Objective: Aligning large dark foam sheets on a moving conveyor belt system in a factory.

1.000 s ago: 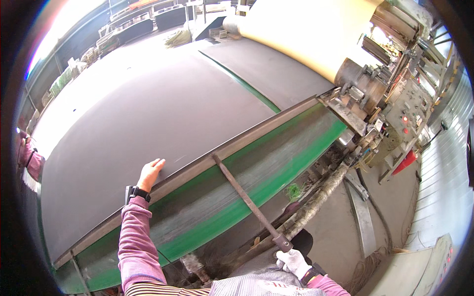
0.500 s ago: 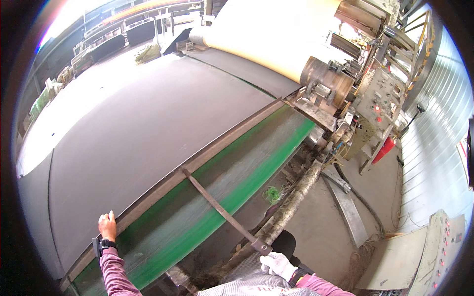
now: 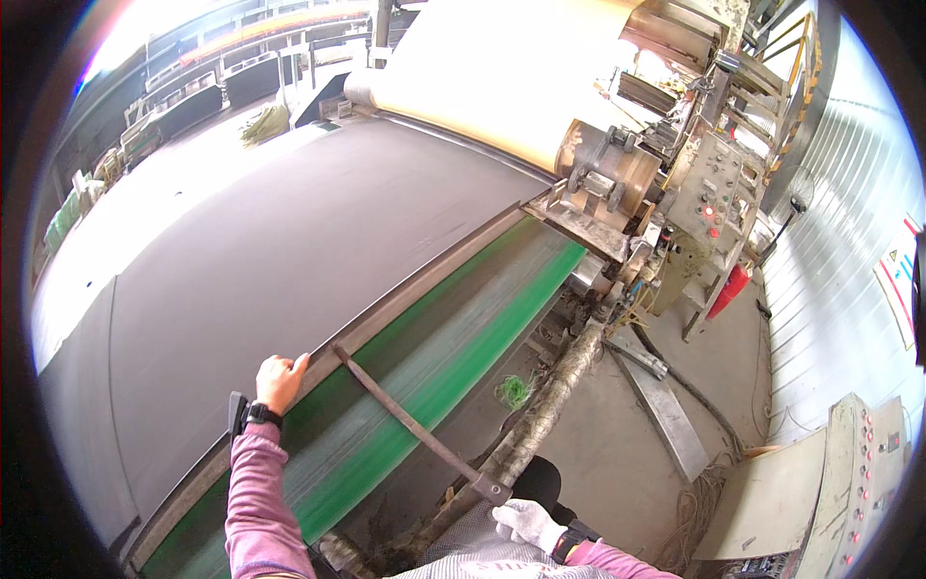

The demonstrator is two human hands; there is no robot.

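Observation:
My left hand [image 3: 280, 382], bare with a dark wrist device, is at the near edge of a wide dark grey sheet [image 3: 260, 261]. Its fingers are curled at the metal edge rail [image 3: 391, 320] and its thumb sticks up; whatever lies under the fingers is hidden. My right hand [image 3: 529, 524] wears a white glove and a dark wristband. Its fingers are bent inward, close to the holed end of a rusty metal bar [image 3: 415, 427]; I cannot make out anything in them. The bar runs across a green-and-grey belt [image 3: 453, 357] to the rail.
A large roller [image 3: 608, 169] carries pale yellow sheeting [image 3: 482, 77] at the far end. Control panels with buttons stand at the right [image 3: 714, 193] and lower right [image 3: 849, 482]. A wrapped pipe [image 3: 540, 425], green strands [image 3: 513, 390] and a metal plate [image 3: 661, 410] lie below the belt.
My left hand has moved right and away from me along the sheet's edge. The dark gap in the sheet near the roller no longer shows. My right hand stays by the bar's end; the view has shifted slightly.

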